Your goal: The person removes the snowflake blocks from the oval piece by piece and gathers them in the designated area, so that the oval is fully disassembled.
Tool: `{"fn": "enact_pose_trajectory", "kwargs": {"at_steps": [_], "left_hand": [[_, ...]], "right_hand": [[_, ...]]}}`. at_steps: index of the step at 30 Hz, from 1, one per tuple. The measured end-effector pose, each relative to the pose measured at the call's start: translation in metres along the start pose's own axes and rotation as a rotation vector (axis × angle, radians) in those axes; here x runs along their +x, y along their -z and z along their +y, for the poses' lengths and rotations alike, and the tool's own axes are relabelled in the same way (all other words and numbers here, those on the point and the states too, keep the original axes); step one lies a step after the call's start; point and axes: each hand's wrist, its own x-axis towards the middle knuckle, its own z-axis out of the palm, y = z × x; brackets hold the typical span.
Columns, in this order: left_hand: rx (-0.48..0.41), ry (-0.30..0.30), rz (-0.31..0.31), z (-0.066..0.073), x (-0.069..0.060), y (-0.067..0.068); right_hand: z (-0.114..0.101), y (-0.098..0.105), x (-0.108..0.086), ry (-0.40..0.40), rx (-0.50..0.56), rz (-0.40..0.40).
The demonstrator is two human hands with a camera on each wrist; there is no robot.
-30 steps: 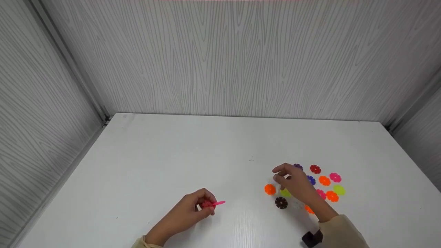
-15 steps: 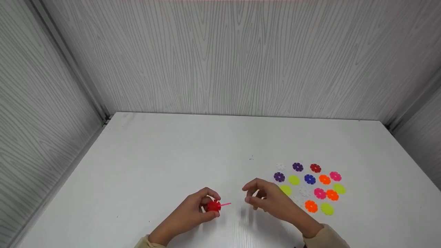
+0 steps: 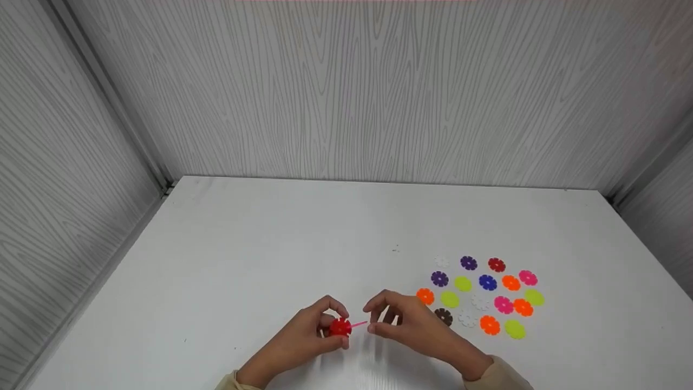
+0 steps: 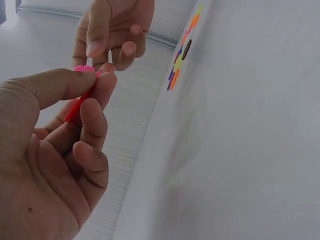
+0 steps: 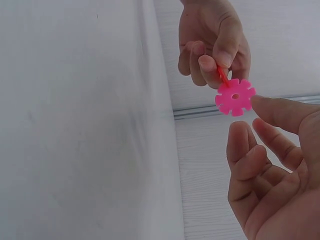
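Observation:
In the head view, my left hand (image 3: 303,337) pinches a red notched plastic disc (image 3: 340,327) between thumb and fingers, above the table. A pink notched disc (image 5: 227,103) joins the red one edge to edge, standing at an angle to it; the right wrist view shows its face and centre hole. Close to the pink disc's free edge is my right hand (image 3: 417,326), its thumb and fingers spread apart around that edge. The thumb tip (image 5: 261,106) appears to meet the rim; whether it touches, I cannot tell. Nothing is gripped by the right hand.
Several loose notched discs lie flat to the right, among them an orange disc (image 3: 425,296), a brown disc (image 3: 443,317), a blue disc (image 3: 488,282) and a yellow-green disc (image 3: 515,329). Grey wood-grain panels (image 3: 346,92) bound the white table (image 3: 260,233) at the back and sides.
My right hand has moved left from above the loose discs to the pink disc. My left hand has shifted slightly right, turning the red disc's face toward the head camera.

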Motion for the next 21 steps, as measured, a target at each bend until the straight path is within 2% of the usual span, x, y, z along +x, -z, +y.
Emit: {"fn": "enact_pose_trajectory", "kwargs": {"at_steps": [7,12,16,21], "left_hand": [[-0.022,0.013,0.002,0.000,0.000,0.000],[-0.026,0.019,-0.005,0.001,0.000,-0.001],[-0.033,-0.010,-0.015,0.001,-0.001,-0.001],[-0.021,-0.093,-0.026,-0.003,-0.001,0.004]], "right_hand": [[-0.002,-0.005,0.002,0.006,-0.029,-0.008],[-0.002,-0.009,0.003,0.042,-0.054,0.004],[-0.003,-0.011,0.003,0.083,-0.074,0.027],[-0.002,-0.002,-0.003,0.171,-0.103,0.083]]}}
